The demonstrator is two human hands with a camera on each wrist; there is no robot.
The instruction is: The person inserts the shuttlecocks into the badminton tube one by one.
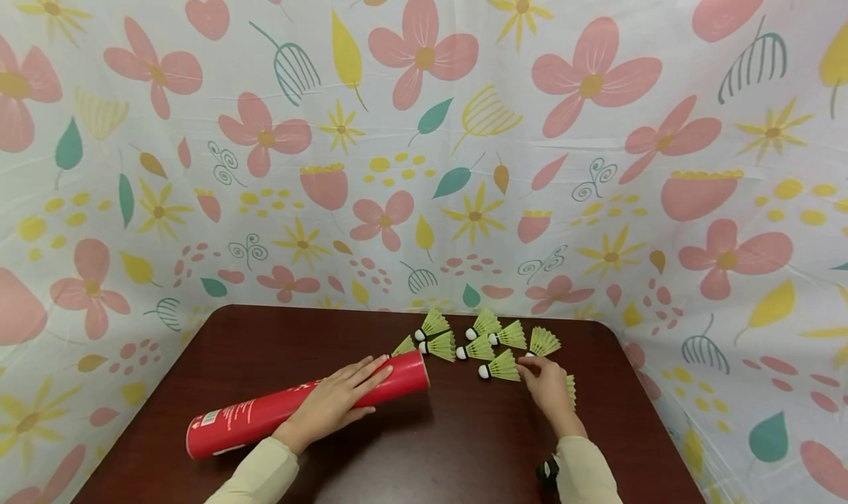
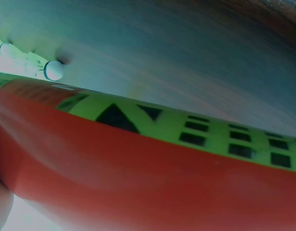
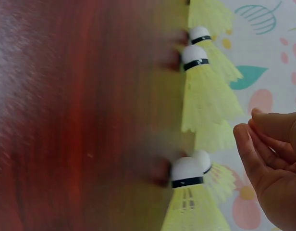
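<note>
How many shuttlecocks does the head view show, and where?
9: one shuttlecock partly behind the red tube, two just beyond its right end, four between those and the right hand, one just beyond that hand, one partly behind it. Others may be hidden.

perhaps a booth: floral sheeting edges the table.

Left hand: palm down, fingers extended.
Right hand: fingers bent, near the far right corner of the table.
Forearms: sleeved, angled inward.
</note>
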